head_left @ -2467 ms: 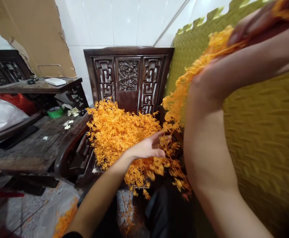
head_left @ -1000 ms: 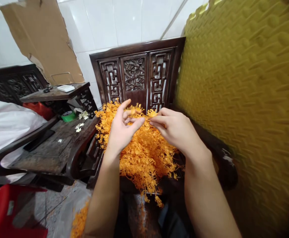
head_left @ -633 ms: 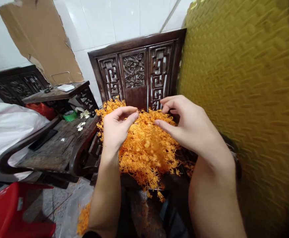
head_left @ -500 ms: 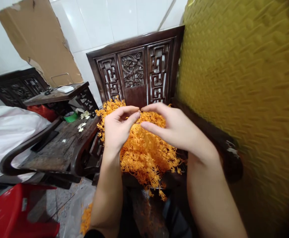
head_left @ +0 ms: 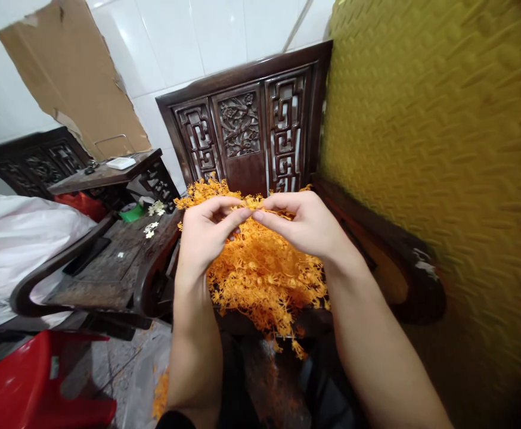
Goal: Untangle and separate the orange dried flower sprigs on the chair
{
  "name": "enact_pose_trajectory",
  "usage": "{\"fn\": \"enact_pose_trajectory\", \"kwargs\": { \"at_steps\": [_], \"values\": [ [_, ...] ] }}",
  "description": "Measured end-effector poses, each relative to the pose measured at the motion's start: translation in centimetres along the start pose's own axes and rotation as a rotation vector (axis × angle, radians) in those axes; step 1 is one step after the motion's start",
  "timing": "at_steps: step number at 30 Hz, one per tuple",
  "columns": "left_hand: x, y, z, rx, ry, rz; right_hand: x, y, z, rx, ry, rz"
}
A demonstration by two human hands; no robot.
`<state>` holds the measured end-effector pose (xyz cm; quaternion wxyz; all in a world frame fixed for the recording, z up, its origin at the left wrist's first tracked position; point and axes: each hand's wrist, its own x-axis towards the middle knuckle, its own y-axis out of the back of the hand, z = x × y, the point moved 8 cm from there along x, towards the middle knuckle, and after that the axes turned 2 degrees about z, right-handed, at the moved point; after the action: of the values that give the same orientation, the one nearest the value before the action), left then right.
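A: What are the hands doing?
B: The left hand (head_left: 204,235) and right hand (head_left: 307,223) meet over the heap of orange plastic flower sprigs (head_left: 260,268) on the dark carved wooden chair (head_left: 242,128); both pinch one small orange sprig (head_left: 254,204) between thumb and forefinger.
A: What has changed?
B: Half a second ago their fingertips were slightly apart; now they nearly touch, closed on the same piece.
A: Around them?
B: A mustard foam mat (head_left: 443,149) at right; a dark wooden table (head_left: 108,256) at left; a red plastic stool (head_left: 41,387) near left.
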<state>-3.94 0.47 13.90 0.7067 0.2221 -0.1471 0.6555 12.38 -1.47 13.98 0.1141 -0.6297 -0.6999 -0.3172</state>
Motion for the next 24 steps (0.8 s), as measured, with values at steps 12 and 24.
{"fn": "enact_pose_trajectory", "kwargs": {
  "at_steps": [12, 24],
  "values": [
    [-1.3, 2.8, 1.7, -0.066, -0.081, 0.085, -0.9, 5.0, 2.2, 0.309, -0.153, 0.165],
    [-0.7, -2.2, 2.8, 0.259, -0.333, -0.068, -0.4, -0.5, 0.4, 0.040, -0.118, -0.112]
  ]
}}
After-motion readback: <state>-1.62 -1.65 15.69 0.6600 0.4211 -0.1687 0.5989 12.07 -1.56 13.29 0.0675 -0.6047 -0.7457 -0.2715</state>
